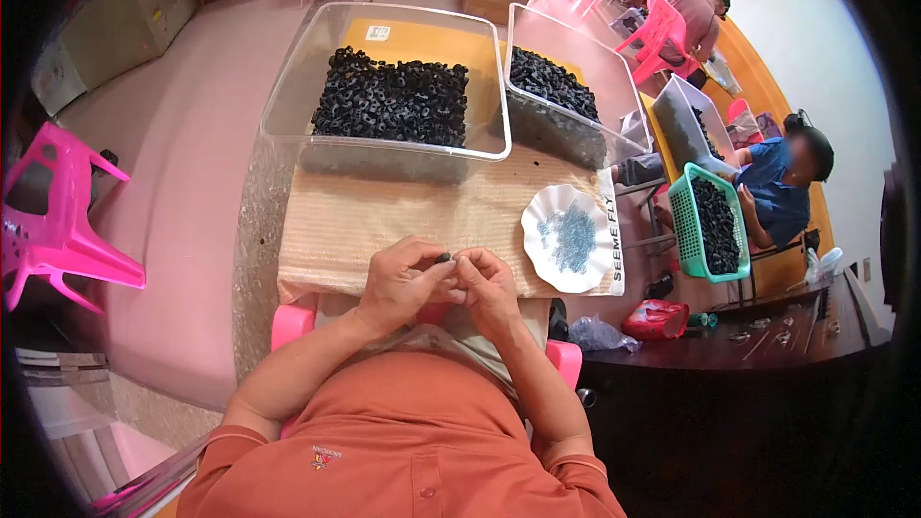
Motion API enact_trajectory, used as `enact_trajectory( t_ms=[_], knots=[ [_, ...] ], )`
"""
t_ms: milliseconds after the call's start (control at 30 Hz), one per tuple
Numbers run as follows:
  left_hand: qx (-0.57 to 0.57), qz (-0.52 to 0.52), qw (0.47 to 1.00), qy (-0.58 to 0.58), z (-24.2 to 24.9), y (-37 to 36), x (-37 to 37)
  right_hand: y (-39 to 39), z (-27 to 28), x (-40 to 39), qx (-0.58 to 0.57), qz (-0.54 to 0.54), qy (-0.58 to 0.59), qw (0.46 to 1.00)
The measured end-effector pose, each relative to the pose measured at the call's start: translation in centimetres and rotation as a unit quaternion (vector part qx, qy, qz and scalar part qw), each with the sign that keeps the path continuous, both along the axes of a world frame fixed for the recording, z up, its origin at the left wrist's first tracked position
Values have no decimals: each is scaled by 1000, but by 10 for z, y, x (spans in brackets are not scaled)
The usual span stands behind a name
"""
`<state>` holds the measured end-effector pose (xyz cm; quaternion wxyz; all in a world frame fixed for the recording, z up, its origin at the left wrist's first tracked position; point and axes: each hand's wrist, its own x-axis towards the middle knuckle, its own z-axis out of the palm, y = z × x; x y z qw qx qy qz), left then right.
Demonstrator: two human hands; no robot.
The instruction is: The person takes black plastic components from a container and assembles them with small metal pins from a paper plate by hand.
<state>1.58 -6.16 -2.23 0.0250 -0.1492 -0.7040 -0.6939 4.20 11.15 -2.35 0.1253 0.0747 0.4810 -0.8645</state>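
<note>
Over the woven tan mat (422, 221) we pinch one small black rubber ring (443, 257) between left hand (403, 280) and right hand (486, 283), fingertips closed on its rim. Looks light, slightly soft, easy to drop; edge grip suits it.

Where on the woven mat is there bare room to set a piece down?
Free: the mat strip between the large clear bin and the hands, left hand and right hand, which pinch a small black piece. Also free: its left part, beside the pink stool. Crowded: right side, where the white dish of small parts sits under the second bin.
</note>
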Motion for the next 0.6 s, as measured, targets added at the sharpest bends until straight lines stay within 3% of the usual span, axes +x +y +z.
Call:
enact_trajectory(
  t_ms=[233, 433, 600],
  knots=[
    [-16, 35, 999, -2, 5, 2, 4, 1, -17, -1, -45, 4, -4, 999],
    [-67, 1, 979, 195, 73, 7, -1, 4, -16, -3, -2, 26, 0, 1000],
    [-94, 6, 948, 304, 124, 29, -56, 6, -7, -2, -19, 60, -30, 998]
  ],
)
